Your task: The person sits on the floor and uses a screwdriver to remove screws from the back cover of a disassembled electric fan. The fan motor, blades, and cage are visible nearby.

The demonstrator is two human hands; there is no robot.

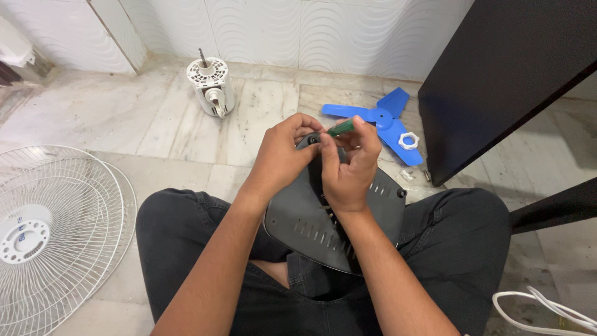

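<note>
marble floor (pixel 161 124), green screwdriver (pixel 341 128) in right hand (pixel 348 168), handle pointing up-right

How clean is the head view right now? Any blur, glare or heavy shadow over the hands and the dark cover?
Head view: sharp and evenly lit, no motion blur on the left hand or right hand; the dark grey cover shows only a soft sheen, no glare; shadows on the marble floor are faint; the fan guard bulges slightly at the wide-angle edge.

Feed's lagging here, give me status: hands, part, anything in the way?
Left hand steadying dark grey fan cover on lap. Right hand gripping green-handled screwdriver at cover's top. Nothing blocking.
</note>
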